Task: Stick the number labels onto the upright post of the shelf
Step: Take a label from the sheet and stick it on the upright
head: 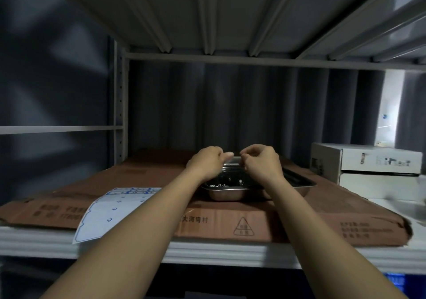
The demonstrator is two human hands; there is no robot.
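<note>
Both my hands are raised together over a steel tray (pixel 227 193) on the shelf. My left hand (pixel 206 162) and my right hand (pixel 260 161) have curled fingers, and their tips meet around something small; what it is stays too blurred to tell. A white label sheet (pixel 108 211) with blue-edged labels lies to the left on a flat brown carton (pixel 230 222), its corner hanging over the shelf edge. The grey upright post (pixel 120 105) of the shelf, with a row of holes, stands at the back left.
The steel tray holds several small dark and white pieces. A second dark tray (pixel 297 178) lies behind it on the right. A white box (pixel 368 162) stands at the far right. The shelf above (pixel 230 17) hangs low overhead. A dark curtain hangs behind.
</note>
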